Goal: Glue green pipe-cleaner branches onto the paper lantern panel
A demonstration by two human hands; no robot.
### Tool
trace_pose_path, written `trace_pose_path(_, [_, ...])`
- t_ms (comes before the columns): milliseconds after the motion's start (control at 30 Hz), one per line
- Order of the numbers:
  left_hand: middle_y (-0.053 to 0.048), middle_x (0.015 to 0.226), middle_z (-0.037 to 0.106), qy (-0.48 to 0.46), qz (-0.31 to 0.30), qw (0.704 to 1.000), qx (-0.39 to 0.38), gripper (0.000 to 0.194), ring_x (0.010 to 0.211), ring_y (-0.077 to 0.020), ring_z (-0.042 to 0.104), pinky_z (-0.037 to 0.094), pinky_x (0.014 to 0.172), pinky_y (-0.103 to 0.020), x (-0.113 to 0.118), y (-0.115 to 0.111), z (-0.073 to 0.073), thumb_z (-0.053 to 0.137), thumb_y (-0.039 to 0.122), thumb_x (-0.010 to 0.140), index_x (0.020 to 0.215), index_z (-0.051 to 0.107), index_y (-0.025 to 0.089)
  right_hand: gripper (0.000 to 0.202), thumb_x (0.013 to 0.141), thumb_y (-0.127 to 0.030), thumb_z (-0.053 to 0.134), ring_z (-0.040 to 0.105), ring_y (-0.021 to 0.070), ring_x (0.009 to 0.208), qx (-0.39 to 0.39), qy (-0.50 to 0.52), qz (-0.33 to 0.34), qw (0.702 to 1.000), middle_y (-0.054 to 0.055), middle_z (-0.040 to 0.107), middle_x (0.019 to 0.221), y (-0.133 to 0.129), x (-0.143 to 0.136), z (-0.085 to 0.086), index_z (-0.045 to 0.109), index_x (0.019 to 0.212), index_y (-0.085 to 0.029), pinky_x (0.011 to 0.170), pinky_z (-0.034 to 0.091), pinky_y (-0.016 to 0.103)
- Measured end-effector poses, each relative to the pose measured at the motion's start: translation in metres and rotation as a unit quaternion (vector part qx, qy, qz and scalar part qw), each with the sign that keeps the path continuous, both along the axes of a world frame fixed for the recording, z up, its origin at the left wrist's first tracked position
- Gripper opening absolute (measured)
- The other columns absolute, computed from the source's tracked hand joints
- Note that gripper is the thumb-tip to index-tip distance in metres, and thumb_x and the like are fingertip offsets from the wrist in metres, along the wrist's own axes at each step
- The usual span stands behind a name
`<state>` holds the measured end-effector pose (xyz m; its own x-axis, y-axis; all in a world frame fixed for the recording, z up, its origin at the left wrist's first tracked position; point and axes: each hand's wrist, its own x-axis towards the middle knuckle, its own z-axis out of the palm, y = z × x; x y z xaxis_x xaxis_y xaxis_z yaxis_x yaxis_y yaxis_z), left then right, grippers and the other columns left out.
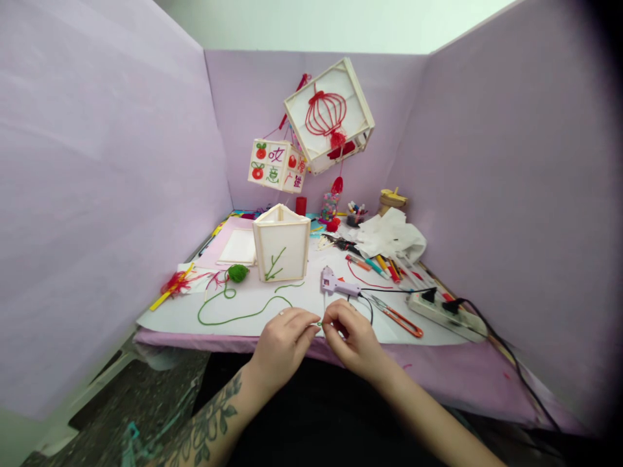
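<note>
**Branch laid, most of the panel bare, a bit of green yarn in my fingers**

I have a small loop of green yarn (320, 324) at the near edge of the desk (178, 318). My left grip (283, 334) pinches it from the left; my right grip (354, 337) closes on it from the right, thumb against forefinger. My fingertips hide most of it, so I cannot tell its full shape.

Just beyond stands the three-sided lantern (294, 240), its wooden frame joined. On the near panel a green branch (274, 264) rises from the lower left; the rest of that face is bare white. I judge this face only begun. I cannot see the outer sides of the other faces.

Between lantern and hands lies a loose green strand (289, 286). To the left, a trailing line runs from the green ball (238, 273) towards my left grip; whether it joins my loop is hidden. To the right lie the glue gun (339, 283) and orange-handled snips (396, 318). At the far side hang two decorated lanterns, a large one (360, 107) and a smaller one (267, 165), both looking much further along.
</note>
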<state>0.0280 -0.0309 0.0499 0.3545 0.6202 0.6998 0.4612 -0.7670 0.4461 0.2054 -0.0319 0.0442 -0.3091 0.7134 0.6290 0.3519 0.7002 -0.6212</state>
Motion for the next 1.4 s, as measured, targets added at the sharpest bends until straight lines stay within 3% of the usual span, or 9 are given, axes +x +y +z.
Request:
trace_pose_path(533, [-0.005,0.081,0.067,-0.003,-0.001,1.000,-0.022,0.009,0.078,-0.0161,0.061,0.050,0.073,-0.028,0.000,-0.001,0.000,0.054,0.016,0.090,0.090,0.063,0.018,0.008,0.087,-0.012,0.048,0.048,0.0154,0.071,0.007,-0.015,-0.008,1.000,0.002,0.050,0.078,0.001,0.004,0.001,0.051,0.086,-0.020,0.064,0.040,0.028])
trace_pose_path(600, [-0.005,0.080,0.067,-0.014,-0.003,0.999,-0.036,0.010,0.078,-0.0160,0.060,0.049,0.074,-0.028,-0.001,-0.001,0.001,0.054,0.016,0.090,0.088,0.063,0.017,0.006,0.088,-0.018,0.049,0.050,0.0161,0.071,0.008,-0.026,-0.037,0.999,0.003,0.053,0.083,0.011,0.014,0.001,0.053,0.093,-0.019,0.066,0.042,0.029])
trace_pose_path(700, [-0.005,0.077,0.066,-0.050,0.009,0.992,-0.111,0.012,0.073,-0.0152,0.059,0.047,0.070,-0.027,-0.003,0.001,0.004,0.055,0.019,0.088,0.083,0.065,0.017,0.016,0.089,-0.022,0.048,0.055,0.0205,0.083,-0.036,-0.114,-0.153,0.981,0.009,0.059,0.095,0.040,0.035,-0.002,0.055,0.102,-0.016,0.077,0.044,0.033])
trace_pose_path(800, [-0.003,0.073,0.065,-0.142,0.027,0.952,-0.270,0.013,0.066,-0.0136,0.056,0.044,0.063,-0.025,-0.004,0.008,0.004,0.060,0.025,0.083,0.077,0.066,0.015,0.026,0.086,-0.020,0.052,0.052,0.0292,0.106,-0.121,-0.323,-0.239,0.908,0.018,0.059,0.111,0.070,0.051,-0.009,0.058,0.110,-0.010,0.092,0.039,0.038])
trace_pose_path(867, [-0.001,0.065,0.061,-0.233,0.019,0.892,-0.386,0.018,0.056,-0.0104,0.050,0.038,0.053,-0.022,-0.003,0.013,0.003,0.064,0.031,0.078,0.073,0.064,0.014,0.029,0.084,-0.021,0.056,0.053,0.0318,0.105,-0.154,-0.386,-0.239,0.877,0.021,0.060,0.112,0.083,0.056,-0.014,0.060,0.109,-0.007,0.091,0.038,0.038])
trace_pose_path(967, [0.002,0.061,0.057,-0.349,-0.016,0.798,-0.492,0.025,0.045,-0.0048,0.034,0.022,0.043,-0.019,-0.003,0.019,-0.001,0.071,0.036,0.069,0.072,0.062,0.013,0.031,0.084,-0.027,0.059,0.055,0.0329,0.103,-0.168,-0.392,-0.234,0.873,0.022,0.061,0.109,0.093,0.055,-0.022,0.063,0.107,-0.006,0.089,0.038,0.038])
trace_pose_path(1033, [0.001,0.064,0.058,-0.383,-0.027,0.768,-0.512,0.029,0.045,-0.0034,0.031,0.018,0.042,-0.018,-0.002,0.021,-0.003,0.075,0.036,0.065,0.074,0.061,0.012,0.037,0.084,-0.030,0.061,0.053,0.0342,0.107,-0.174,-0.385,-0.239,0.874,0.023,0.060,0.113,0.097,0.051,-0.025,0.061,0.113,-0.007,0.090,0.038,0.039])
trace_pose_path(1233, [0.000,0.065,0.059,-0.391,0.001,0.769,-0.505,0.034,0.044,-0.0023,0.028,0.015,0.043,-0.019,-0.005,0.025,-0.008,0.076,0.039,0.062,0.073,0.061,0.010,0.035,0.081,-0.019,0.063,0.053,0.0330,0.108,-0.188,-0.315,-0.226,0.903,0.022,0.060,0.110,0.112,0.046,-0.028,0.061,0.113,-0.006,0.093,0.038,0.039])
trace_pose_path(1400, [0.001,0.065,0.059,-0.385,0.031,0.796,-0.467,0.033,0.044,-0.0028,0.029,0.017,0.044,-0.019,-0.008,0.028,-0.009,0.074,0.041,0.065,0.074,0.063,0.011,0.039,0.086,-0.021,0.049,0.052,0.0267,0.112,-0.177,-0.188,-0.201,0.945,0.016,0.058,0.118,0.107,0.066,-0.025,0.053,0.123,-0.012,0.098,0.040,0.041])
